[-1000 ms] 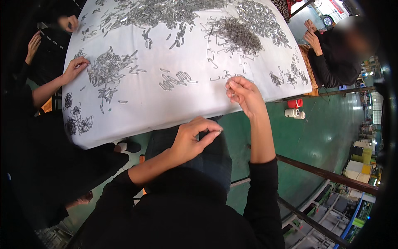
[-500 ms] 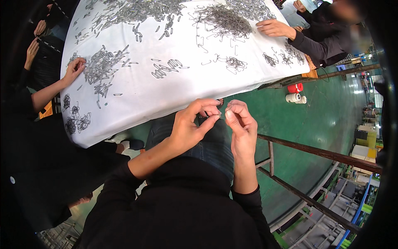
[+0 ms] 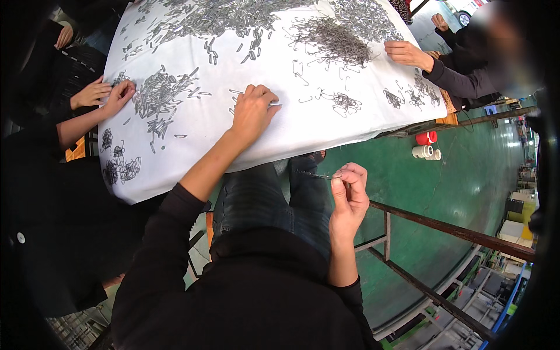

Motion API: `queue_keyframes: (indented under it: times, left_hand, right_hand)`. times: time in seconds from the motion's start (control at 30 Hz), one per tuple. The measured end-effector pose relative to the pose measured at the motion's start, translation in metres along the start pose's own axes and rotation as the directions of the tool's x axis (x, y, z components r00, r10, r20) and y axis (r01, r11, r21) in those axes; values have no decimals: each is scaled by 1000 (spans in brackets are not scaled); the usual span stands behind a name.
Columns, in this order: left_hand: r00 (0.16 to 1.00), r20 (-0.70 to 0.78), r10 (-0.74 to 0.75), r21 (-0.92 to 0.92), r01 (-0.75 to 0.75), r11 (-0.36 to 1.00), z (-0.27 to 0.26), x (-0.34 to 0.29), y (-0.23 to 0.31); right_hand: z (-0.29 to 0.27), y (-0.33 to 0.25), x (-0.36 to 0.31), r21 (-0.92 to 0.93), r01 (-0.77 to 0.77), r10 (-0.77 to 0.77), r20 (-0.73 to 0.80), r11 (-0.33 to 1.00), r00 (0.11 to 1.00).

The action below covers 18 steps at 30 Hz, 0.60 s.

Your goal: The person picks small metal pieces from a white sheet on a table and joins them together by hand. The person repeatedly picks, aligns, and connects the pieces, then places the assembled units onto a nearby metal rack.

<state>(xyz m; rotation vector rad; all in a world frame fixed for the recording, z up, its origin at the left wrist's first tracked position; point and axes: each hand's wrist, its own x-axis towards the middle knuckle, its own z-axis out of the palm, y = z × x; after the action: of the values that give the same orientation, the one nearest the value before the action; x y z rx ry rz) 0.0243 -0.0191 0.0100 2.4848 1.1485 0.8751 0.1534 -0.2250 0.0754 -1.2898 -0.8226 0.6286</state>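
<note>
My left hand [image 3: 252, 114] reaches over the white-covered table, fingers closed on a small oblong metal link [image 3: 275, 105]. Other links of a small group [image 3: 233, 93] show partly beside it; the hand hides the rest. In front of the table's edge, my right hand [image 3: 350, 195] is raised over the floor. Its thumb and fingers pinch a thin dark wire piece [image 3: 314, 174] that points left; its exact shape is blurred. To the right of my left hand lies a small cluster of bent wire hooks [image 3: 346, 104].
A large heap of metal links [image 3: 227, 17] and a tangle of wire hooks [image 3: 332, 44] cover the table's far side. Co-workers' hands [image 3: 119, 99] [image 3: 408, 55] are at left and right. A metal rail [image 3: 449, 227] and red and white containers [image 3: 426, 139] are at right.
My left hand has left my right hand and moved forward onto the table, taking hold of a link. The right hand stays raised, now with the wire piece showing.
</note>
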Motion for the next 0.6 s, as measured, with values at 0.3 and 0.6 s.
queue_keyframes:
  times: [0.3,0.6]
  left_hand:
    - [964,228,-134,-158,173,972,-5,7,18]
    - [855,500,-136,-798,516,312,-44,-18,94]
  right_hand:
    - [4,12,4,-36,-39,38,-16,999,999]
    - [8,16,12,-190,40,-34,35,981,999]
